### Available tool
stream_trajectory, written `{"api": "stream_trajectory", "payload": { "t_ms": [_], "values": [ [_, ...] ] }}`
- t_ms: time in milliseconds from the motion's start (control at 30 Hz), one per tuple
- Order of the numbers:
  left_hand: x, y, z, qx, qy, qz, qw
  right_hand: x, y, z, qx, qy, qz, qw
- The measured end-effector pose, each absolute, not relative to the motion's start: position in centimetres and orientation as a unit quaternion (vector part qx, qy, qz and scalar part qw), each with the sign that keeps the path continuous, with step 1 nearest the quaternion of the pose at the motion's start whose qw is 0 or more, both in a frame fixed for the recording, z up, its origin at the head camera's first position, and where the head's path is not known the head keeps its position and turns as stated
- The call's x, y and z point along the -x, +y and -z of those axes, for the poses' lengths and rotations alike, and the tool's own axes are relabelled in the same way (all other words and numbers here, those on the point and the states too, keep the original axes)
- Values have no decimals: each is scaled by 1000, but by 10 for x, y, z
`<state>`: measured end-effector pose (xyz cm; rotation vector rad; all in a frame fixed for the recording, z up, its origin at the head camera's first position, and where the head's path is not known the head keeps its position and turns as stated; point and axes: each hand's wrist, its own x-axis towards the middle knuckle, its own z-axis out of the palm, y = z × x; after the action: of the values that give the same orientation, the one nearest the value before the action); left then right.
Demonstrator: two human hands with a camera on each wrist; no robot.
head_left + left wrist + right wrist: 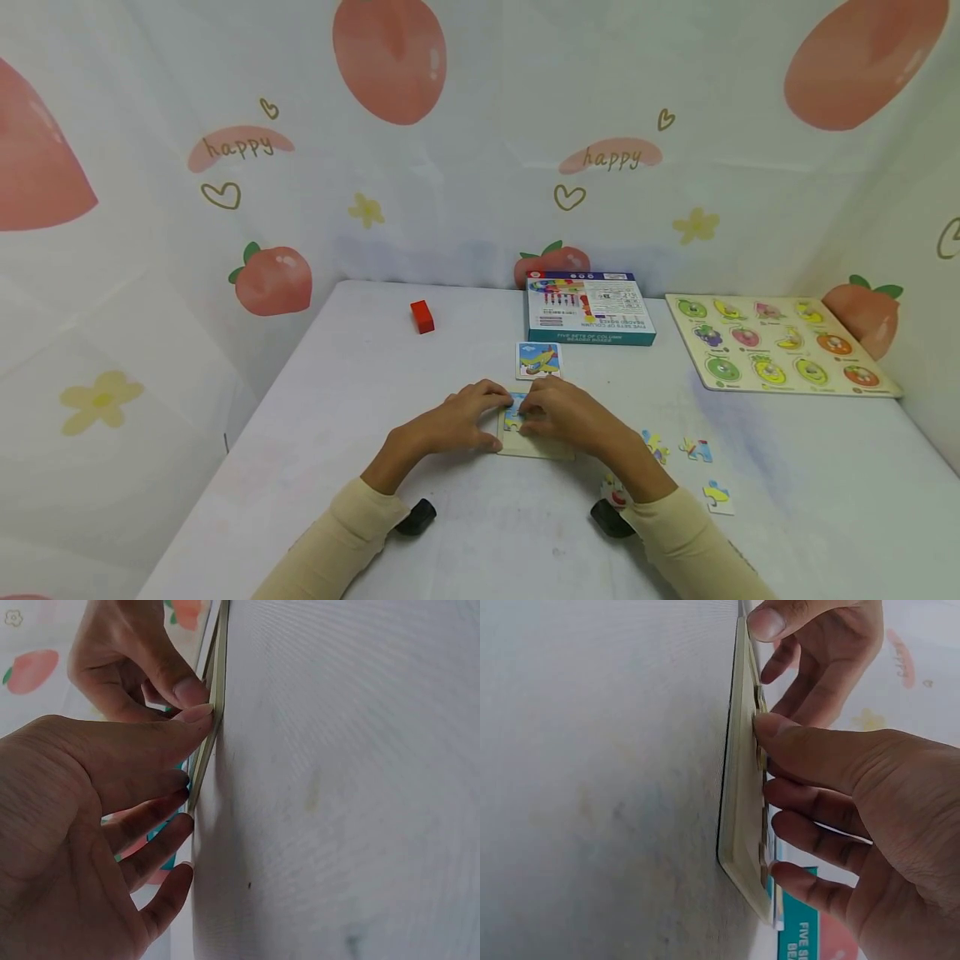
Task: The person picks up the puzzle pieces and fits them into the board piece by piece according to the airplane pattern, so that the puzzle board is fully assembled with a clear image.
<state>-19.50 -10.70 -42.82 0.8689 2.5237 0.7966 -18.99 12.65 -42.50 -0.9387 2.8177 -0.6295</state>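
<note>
A shallow pale puzzle tray (536,447) lies on the white table in front of me, with blue-and-yellow jigsaw pieces in its upper left part. My left hand (467,418) holds the tray at its left side, thumb by the near corner and fingers by the far one. Over the tray, my right hand (572,417) pinches a jigsaw piece (760,750) between thumb and fingers, low against the tray; its picture is mostly hidden. Just beyond the tray is a picture card (538,360) showing a yellow airplane.
Loose jigsaw pieces (697,450) lie right of the tray, some partly behind my right forearm. Farther back are a flat teal-edged box (590,310), a wooden fruit board (780,346) at right and a red block (422,317) at left.
</note>
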Motion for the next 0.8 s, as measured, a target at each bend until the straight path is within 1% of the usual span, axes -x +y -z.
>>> {"api": "stream_trajectory", "payload": {
  "t_ms": [333, 500, 800],
  "values": [
    [194, -107, 426, -305, 893, -279, 178, 189, 127, 426, 320, 924, 208, 25],
    [193, -107, 425, -302, 892, -286, 179, 188, 128, 425, 312, 925, 213, 33],
    [194, -107, 425, -299, 888, -297, 182, 190, 127, 427, 311, 926, 210, 27]
  ]
}}
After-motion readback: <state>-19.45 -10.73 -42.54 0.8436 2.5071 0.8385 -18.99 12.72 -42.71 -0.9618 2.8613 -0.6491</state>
